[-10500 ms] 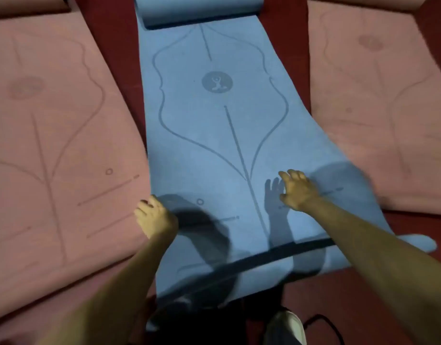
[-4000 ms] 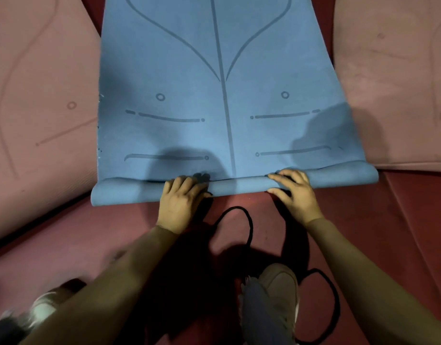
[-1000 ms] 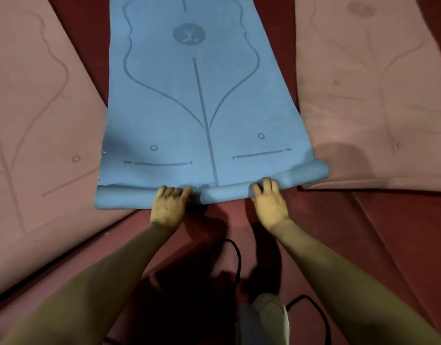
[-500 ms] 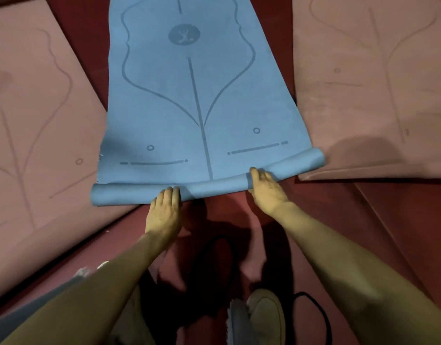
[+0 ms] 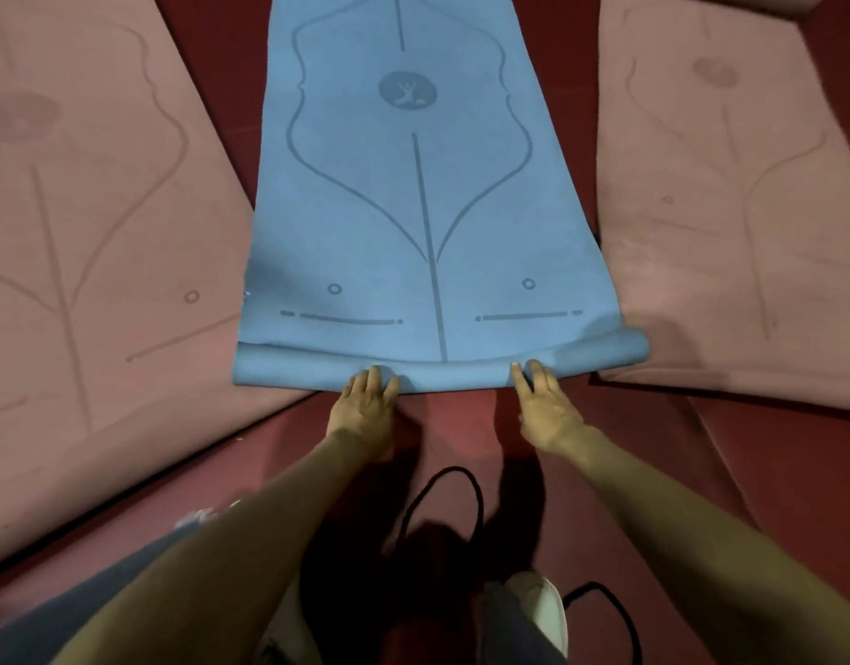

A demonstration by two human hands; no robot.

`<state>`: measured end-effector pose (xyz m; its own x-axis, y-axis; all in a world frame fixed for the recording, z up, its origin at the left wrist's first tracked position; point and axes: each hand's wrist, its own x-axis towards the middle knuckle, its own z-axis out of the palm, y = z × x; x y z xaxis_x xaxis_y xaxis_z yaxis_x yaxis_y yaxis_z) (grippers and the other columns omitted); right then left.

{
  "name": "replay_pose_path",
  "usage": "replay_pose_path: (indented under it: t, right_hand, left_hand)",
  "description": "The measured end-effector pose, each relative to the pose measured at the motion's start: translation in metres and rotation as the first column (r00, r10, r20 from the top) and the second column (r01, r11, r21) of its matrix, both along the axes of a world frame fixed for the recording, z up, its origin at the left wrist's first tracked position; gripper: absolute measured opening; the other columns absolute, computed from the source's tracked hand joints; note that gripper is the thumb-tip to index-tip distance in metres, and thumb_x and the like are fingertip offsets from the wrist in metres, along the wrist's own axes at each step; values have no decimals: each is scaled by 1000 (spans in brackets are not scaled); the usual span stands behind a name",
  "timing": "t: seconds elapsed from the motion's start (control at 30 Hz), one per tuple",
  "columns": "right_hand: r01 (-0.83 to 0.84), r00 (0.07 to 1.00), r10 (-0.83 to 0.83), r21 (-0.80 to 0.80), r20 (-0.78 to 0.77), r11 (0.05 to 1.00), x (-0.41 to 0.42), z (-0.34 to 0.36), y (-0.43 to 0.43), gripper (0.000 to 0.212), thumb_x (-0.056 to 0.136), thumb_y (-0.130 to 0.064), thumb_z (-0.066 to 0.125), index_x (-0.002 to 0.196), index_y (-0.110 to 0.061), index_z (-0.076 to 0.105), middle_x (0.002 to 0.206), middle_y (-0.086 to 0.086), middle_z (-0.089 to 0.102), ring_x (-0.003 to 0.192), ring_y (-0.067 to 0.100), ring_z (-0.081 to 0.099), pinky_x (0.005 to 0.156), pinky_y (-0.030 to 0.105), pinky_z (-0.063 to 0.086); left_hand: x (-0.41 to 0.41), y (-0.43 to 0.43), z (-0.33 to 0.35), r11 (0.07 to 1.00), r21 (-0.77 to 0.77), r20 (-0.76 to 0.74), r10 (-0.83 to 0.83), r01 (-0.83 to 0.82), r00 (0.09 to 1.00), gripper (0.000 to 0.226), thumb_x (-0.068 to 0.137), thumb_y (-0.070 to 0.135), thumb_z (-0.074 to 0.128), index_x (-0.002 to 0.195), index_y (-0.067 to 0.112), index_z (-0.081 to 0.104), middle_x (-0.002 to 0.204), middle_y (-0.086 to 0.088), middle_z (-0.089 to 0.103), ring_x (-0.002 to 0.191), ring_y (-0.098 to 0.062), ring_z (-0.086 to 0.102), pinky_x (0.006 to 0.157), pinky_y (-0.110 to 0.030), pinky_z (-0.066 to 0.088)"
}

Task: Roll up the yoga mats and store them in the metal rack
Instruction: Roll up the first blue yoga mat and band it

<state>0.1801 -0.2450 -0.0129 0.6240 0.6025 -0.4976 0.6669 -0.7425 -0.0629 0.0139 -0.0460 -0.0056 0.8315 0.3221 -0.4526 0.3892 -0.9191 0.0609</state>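
Observation:
A blue yoga mat (image 5: pixel 413 208) with printed lines lies lengthwise on the dark red floor. Its near end is curled into a thin roll (image 5: pixel 442 369) across its full width. My left hand (image 5: pixel 365 410) has straight fingers with the tips pressing the roll left of centre. To the right of centre my right hand (image 5: pixel 543 410) does the same, fingers extended onto the roll. The metal rack is out of view.
Pink yoga mats lie flat on both sides, the left pink mat (image 5: pixel 92 232) and the right pink mat (image 5: pixel 730 208). A black cord (image 5: pixel 442 501) loops on the floor (image 5: pixel 461 424) by my shoes (image 5: pixel 543 607).
The roll at the near end has grown slightly thicker and straighter, and both hands have followed it forward. The camera view has shifted up the mat.

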Motion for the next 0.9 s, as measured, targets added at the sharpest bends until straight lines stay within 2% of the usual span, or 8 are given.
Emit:
replay_pose_path:
  t: [0.13,0.27,0.4,0.47,0.53,0.6,0.73,0.9]
  right_hand:
    - [74,978,-75,-14,-196,997,-1,12,-1,81,88,-4,51,151,-19,1,156,17,-14,146,27,-8,115,28,5]
    - [40,981,-50,-60,-189,997,6,17,6,78,87,-6,51,150,-25,9,156,19,-11,146,28,-2,117,32,11]
    - [9,981,-16,-37,-192,999,12,9,3,88,85,-10,56,151,-23,-1,155,17,-18,145,26,-12,117,33,6]
    - [-46,988,41,-29,-146,999,18,3,-2,90,87,-13,55,150,-24,-8,156,14,-18,145,23,-14,118,37,6]
    - [-74,993,73,-4,-87,997,27,-2,-3,85,91,-21,53,150,-27,-9,157,10,-17,145,20,-14,118,41,4]
    - [-75,996,77,39,-46,996,29,-8,-1,78,96,-32,48,150,-29,-7,158,8,-15,145,19,-15,117,43,-1]
    - [-41,999,38,170,24,985,30,-20,5,67,98,-40,40,150,-31,-1,158,6,-11,145,20,-15,115,45,-6]
    - [-38,996,15,271,85,962,45,-31,22,60,97,-45,39,150,-32,13,159,8,-1,146,22,-9,114,44,-10]
  left_hand:
    - [-6,11,3,993,-119,-43,-30,24,999,67,96,15,41,153,17,6,158,-15,-4,147,-26,1,117,-34,12]
    - [-9,18,0,987,-155,-27,-53,48,998,67,96,13,39,153,21,5,158,-12,-6,147,-25,0,118,-35,15]
    - [-2,19,-7,988,-153,6,17,-16,1000,68,93,11,42,152,17,10,158,-13,1,146,-27,4,116,-36,18]
    - [-1,18,-13,991,-133,107,7,8,994,65,88,3,40,150,9,23,156,-20,15,143,-37,18,114,-42,23]
    - [0,21,-25,996,-25,250,-72,81,965,61,75,1,33,133,-2,51,138,-29,44,125,-45,45,101,-55,39]
    - [2,24,-37,991,69,300,-132,116,945,61,68,7,30,118,-2,64,123,-27,52,114,-43,47,89,-61,45]
    - [12,29,-51,982,160,403,-160,102,901,54,78,18,36,122,-1,61,118,-17,41,108,-36,39,101,-59,37]
    - [18,51,-71,987,114,587,-159,113,794,53,89,25,41,136,2,44,115,-13,43,107,-31,43,109,-51,18]
